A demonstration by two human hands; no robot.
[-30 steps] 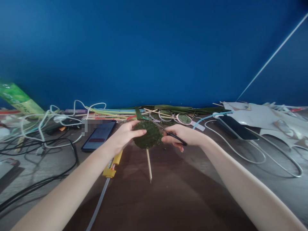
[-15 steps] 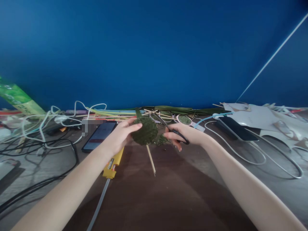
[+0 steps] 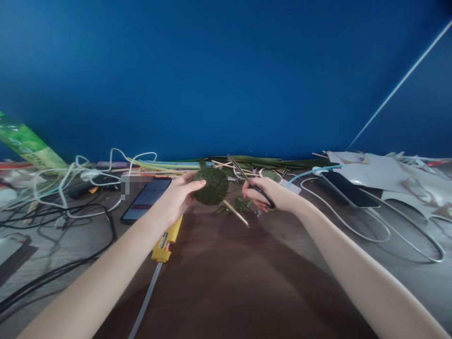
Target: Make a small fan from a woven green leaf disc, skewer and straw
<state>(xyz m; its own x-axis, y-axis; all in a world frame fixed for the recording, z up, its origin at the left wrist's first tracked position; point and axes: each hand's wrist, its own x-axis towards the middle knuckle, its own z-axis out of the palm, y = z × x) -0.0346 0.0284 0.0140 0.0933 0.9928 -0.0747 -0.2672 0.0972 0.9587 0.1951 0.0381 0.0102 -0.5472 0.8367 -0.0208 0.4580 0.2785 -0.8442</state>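
Observation:
My left hand [image 3: 181, 194] pinches a round, dark green woven leaf disc [image 3: 212, 187] by its left edge, thumb on the near face. A thin pale stick [image 3: 236, 213] juts out from the disc's lower right. My right hand [image 3: 263, 192] is closed around the black handles of a pair of scissors [image 3: 240, 168], whose blades point up and left, apart from the disc. Green leaf clippings [image 3: 240, 205] lie on the brown table between the hands. Behind my right hand rests a round piece with a green woven face and a pale rim [image 3: 271, 175].
A phone [image 3: 146, 200] and a yellow glue gun [image 3: 165, 242] with a grey cord lie at the left. White and black cables [image 3: 102, 207] tangle beyond them. Long green leaves [image 3: 261, 162] run along the blue wall. Another dark device [image 3: 348, 189] with a white cable lies right.
The disc has turned, so its stick swings from pointing down to pointing lower right. My right hand and the scissors have shifted slightly left, uncovering more clippings.

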